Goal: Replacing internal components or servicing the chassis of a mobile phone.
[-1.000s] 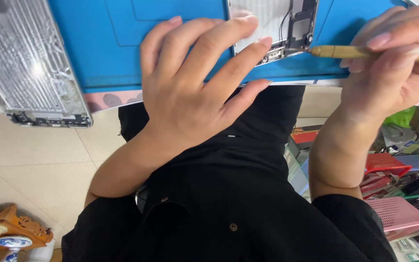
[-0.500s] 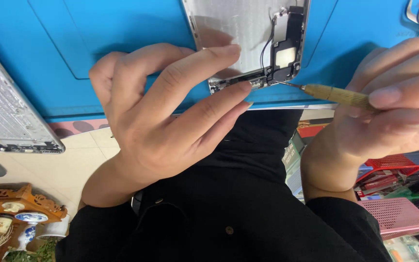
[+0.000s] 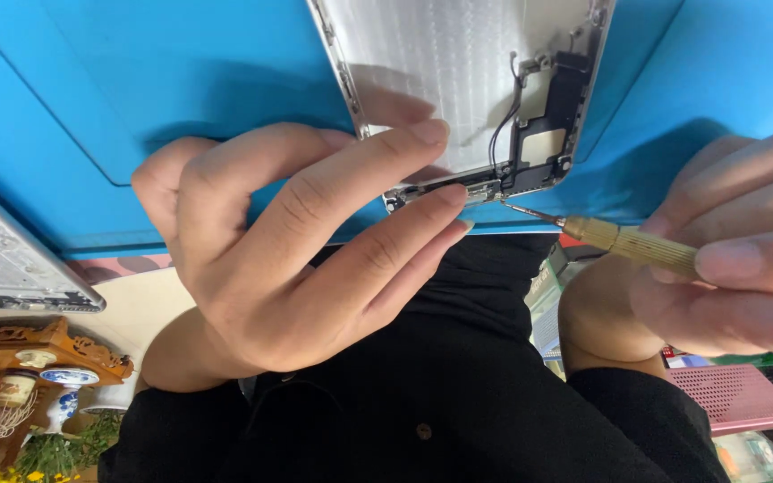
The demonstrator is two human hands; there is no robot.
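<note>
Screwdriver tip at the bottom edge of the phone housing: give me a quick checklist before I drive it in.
1. Housing held down: left hand has fingertips pressing the bottom edge of the silver phone housing. Ok.
2. Tool grip: right hand pinches the brass screwdriver firmly. Ok.
3. Tip seated: it points at the bottom edge near the dark speaker module, but contact with a screw head cannot be made out. Cannot tell.
4. Cable clear: the thin black cable lies above the tip, apart from it. Ok.
5. Support: housing lies flat on the blue mat. Ok.
</note>
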